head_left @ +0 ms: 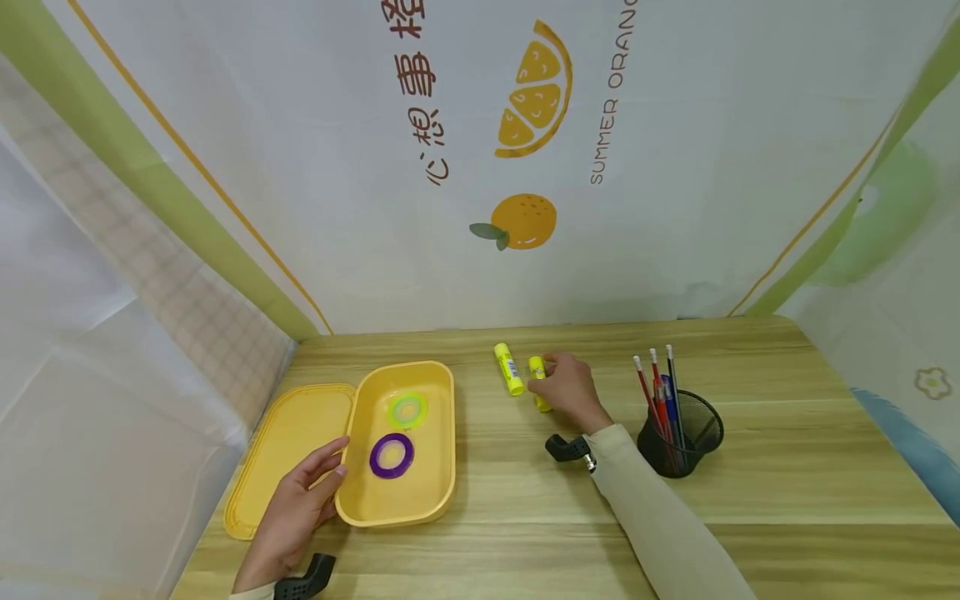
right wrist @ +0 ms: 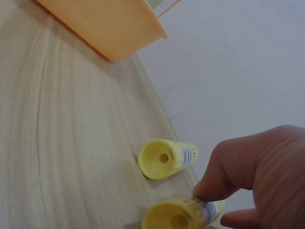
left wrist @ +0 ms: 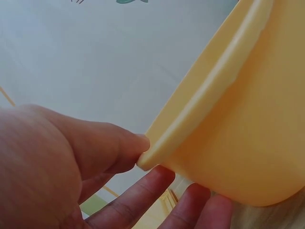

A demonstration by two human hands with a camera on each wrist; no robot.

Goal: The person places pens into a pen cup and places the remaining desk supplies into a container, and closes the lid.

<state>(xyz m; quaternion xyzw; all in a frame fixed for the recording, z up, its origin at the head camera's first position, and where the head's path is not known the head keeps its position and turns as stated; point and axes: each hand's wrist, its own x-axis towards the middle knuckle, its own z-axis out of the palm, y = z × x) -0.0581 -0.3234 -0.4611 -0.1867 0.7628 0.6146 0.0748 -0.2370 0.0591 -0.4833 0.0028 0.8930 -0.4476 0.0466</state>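
On the left of the head view, my left hand (head_left: 292, 508) grips the near left rim of a yellow plastic box (head_left: 442, 479). Its thumb lies on the rim and the other fingers are against the outside wall, as the left wrist view shows. Inside the box lie a purple tape roll (head_left: 375, 469) and a yellow-green tape roll (head_left: 407, 397). At the back middle, my right hand (head_left: 573, 390) pinches a yellow glue stick (head_left: 537, 367) lying at the tabletop. A second glue stick (head_left: 508, 369) lies just left of it, apart from the hand.
A flat yellow lid (head_left: 285, 450) lies left of the box, partly behind it. Right of my right forearm stands a black mesh pen cup (head_left: 675, 462) with several pencils and pens. A white printed curtain (head_left: 637, 250) hangs along the table's back edge.
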